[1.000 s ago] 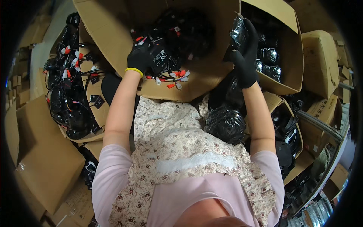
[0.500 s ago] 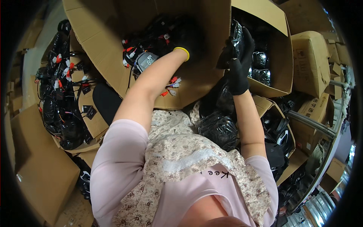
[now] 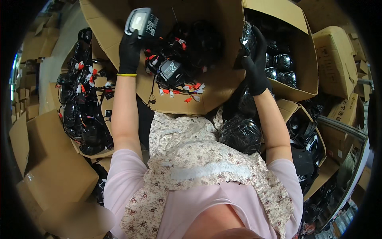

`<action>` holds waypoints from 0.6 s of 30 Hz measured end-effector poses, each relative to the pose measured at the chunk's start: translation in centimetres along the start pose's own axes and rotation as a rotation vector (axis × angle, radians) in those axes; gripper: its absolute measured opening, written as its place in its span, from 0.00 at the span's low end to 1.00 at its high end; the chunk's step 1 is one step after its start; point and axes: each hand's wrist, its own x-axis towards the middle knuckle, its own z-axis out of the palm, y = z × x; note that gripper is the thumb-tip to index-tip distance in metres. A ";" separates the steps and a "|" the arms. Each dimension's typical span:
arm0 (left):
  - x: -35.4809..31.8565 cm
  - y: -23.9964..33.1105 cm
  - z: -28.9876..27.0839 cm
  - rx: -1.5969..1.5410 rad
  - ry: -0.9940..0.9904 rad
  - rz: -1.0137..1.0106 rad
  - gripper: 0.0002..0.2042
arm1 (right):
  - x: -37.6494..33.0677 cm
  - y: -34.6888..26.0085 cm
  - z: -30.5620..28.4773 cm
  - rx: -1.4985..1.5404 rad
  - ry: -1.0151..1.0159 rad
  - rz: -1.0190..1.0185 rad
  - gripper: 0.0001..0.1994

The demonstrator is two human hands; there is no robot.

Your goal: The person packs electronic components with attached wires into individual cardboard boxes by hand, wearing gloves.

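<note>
Nearest, at the left, a brown carton (image 3: 59, 159) stands tilted with a flap out. A black plastic-wrapped bundle (image 3: 240, 137) lies by the right of the floral apron (image 3: 211, 155). To its right, a smaller open carton (image 3: 287, 105) holds black parts with white trim (image 3: 312, 141). Farther left, another carton (image 3: 104, 153) carries black wrapped units (image 3: 73, 115) with red and white connectors hanging among their cables.

At the centre, a large open carton (image 3: 171, 106) faces the apron. On its near part lies a dark display unit (image 3: 171, 71), with cables and red and white plugs (image 3: 193, 89) around it; farther in is a dark heap whose pieces cannot be told apart.

The left hand (image 3: 130, 49), in a black glove above a yellow band, grips a grey-framed display unit (image 3: 139, 23) over this carton's left side; most of its fingers are hidden. The right hand (image 3: 256, 65), also gloved in black, has its fingers closed on a shiny wrapped piece (image 3: 247, 38) near the carton's right edge. Just beyond, a right-hand carton (image 3: 304, 85) contains rounded black pieces in glossy wrap (image 3: 283, 62).

As for writing, both display units show pale figures. At the right, one box (image 3: 338, 119) bears dark printed characters, and the bulging carton (image 3: 337, 59) farther off has faint print.
</note>
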 end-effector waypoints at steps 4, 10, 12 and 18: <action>-0.6 3.3 -1.7 0.579 0.017 0.478 0.17 | 0.2 0.1 0.1 -0.072 -0.003 -0.050 0.44; -4.4 19.3 2.6 -0.437 0.043 0.242 0.19 | 0.4 -1.0 1.0 0.042 -0.042 0.018 0.42; -3.5 15.3 3.1 0.078 0.098 0.266 0.16 | 0.6 0.4 0.6 0.035 0.008 -0.054 0.42; -8.1 8.9 11.1 -0.082 -0.080 -0.089 0.15 | 0.1 -0.8 1.2 -0.344 0.000 -0.292 0.48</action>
